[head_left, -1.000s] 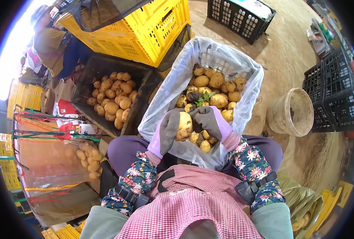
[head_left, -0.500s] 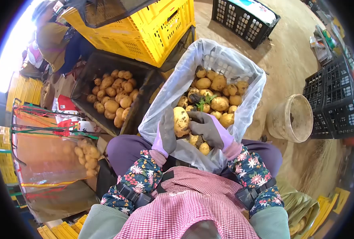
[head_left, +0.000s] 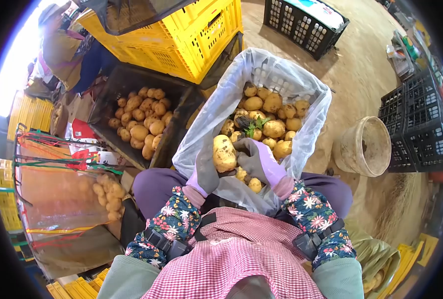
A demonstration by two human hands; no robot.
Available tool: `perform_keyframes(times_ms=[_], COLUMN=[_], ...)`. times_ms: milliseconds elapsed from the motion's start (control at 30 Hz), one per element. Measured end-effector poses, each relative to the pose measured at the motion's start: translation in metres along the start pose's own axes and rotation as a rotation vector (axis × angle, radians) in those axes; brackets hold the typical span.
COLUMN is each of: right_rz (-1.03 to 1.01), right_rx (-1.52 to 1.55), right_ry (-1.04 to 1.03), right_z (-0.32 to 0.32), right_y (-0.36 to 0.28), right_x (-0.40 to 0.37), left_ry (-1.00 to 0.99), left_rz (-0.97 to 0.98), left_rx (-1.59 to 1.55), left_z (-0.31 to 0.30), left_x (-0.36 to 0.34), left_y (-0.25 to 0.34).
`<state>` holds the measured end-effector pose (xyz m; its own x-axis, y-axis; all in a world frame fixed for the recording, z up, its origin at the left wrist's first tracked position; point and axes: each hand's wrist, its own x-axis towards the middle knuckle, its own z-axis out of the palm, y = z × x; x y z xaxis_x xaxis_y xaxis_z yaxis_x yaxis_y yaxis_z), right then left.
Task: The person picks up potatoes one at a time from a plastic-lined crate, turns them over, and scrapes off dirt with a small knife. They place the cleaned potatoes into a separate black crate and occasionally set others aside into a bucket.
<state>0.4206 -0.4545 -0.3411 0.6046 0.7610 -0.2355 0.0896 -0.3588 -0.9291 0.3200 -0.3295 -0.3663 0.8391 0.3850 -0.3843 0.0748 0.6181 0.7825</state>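
Note:
A large potato (head_left: 224,153) with dark soil patches is held over the near end of a crate lined with clear plastic (head_left: 308,89). Around its left side curls my left hand (head_left: 206,168), in a grey and lilac glove. My right hand (head_left: 255,160), gloved alike, presses its curled fingers to the potato's right side; some fingertips are hidden. Beneath and beyond lie several soil-marked potatoes (head_left: 273,102), with a green leafy sprig (head_left: 256,128) among them.
To the left, a dark bin (head_left: 107,102) holds cleaner-looking potatoes. Stacked yellow crates (head_left: 196,45) stand behind it, and a person (head_left: 64,55) sits at upper left. A dirty white bucket (head_left: 348,149) and black crates (head_left: 415,124) are on the right. A mesh bag of potatoes (head_left: 109,197) stands left.
Both hands have shifted slightly left and toward me with the potato. My right hand has turned a little, its fingers more bent against the potato's side.

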Motion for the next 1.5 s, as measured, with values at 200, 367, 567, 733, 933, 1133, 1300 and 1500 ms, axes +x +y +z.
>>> perform_keyframes(times_ms=[200,367,567,733,933,1133,1300,1500], right_rz=[0.125,0.113,0.158,0.16,-0.2,0.231,0.124,0.175], right_rx=[0.424,0.278,0.552,0.527,0.056,0.657,0.611,0.825], right_ry=[-0.126,-0.072,-0.083,-0.096,-0.105,-0.22,-0.132,-0.23], right_z=[-0.019,-0.021,-0.029,-0.033,-0.009,-0.031,-0.014,-0.023], right_y=[-0.006,-0.013,0.007,-0.016,-0.017,-0.03,0.002,-0.012], right_x=[0.006,0.005,0.006,0.001,-0.001,-0.008,0.0,-0.002], left_ry=[0.047,-0.059,-0.264,-0.178,-0.062,-0.081,-0.081,-0.078], left_rz=[0.024,0.191,0.006,0.307,0.551,0.417,0.381,0.363], left_rx=[0.056,0.551,0.324,0.881,1.168,1.02,1.065,0.853], left_z=[-0.009,-0.007,0.015,-0.001,0.006,0.002,0.008,0.002], left_x=[0.001,-0.008,-0.023,-0.011,-0.017,-0.011,-0.007,-0.004], left_y=[-0.004,0.01,0.028,0.023,0.019,0.016,0.017,0.011])
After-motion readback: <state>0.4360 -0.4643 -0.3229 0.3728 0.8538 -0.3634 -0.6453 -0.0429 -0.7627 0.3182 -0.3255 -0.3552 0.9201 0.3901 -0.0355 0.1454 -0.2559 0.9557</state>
